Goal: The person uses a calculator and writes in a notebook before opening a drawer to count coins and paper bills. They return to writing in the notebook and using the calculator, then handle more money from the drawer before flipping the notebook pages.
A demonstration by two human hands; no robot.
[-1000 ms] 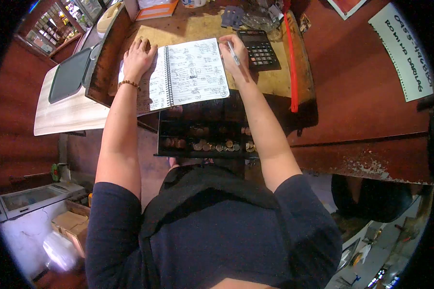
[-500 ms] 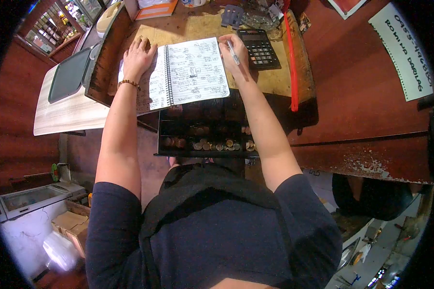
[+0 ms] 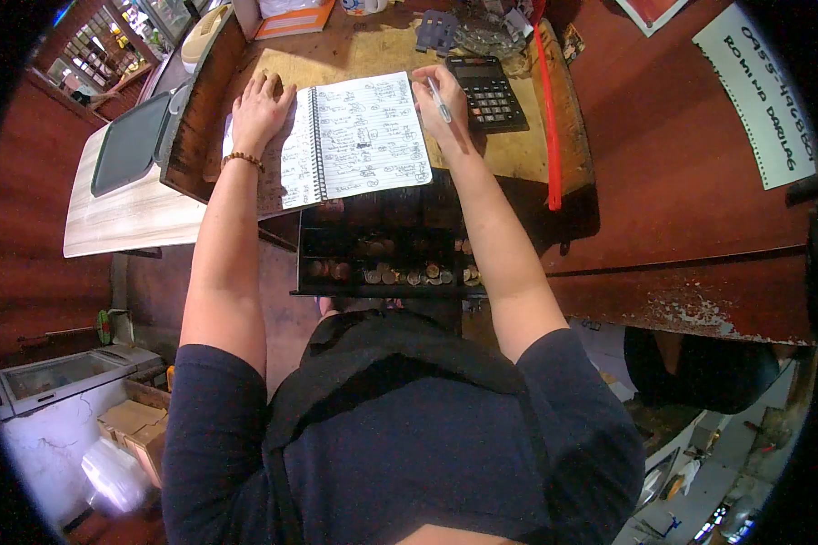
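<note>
A spiral notebook lies open on the wooden desk, both pages covered in handwriting. My left hand rests on the upper part of its left page with the fingers spread, a beaded bracelet at the wrist. At the right page's edge, my right hand is closed around a pen. Just right of that hand is a black calculator. Below the notebook an open cash drawer holds coins in its compartments.
A red strap hangs over the desk's right side. Dark trays lie on a pale board at the left. An orange item and plastic wrapping are at the back. Part of a person in black shows at lower right.
</note>
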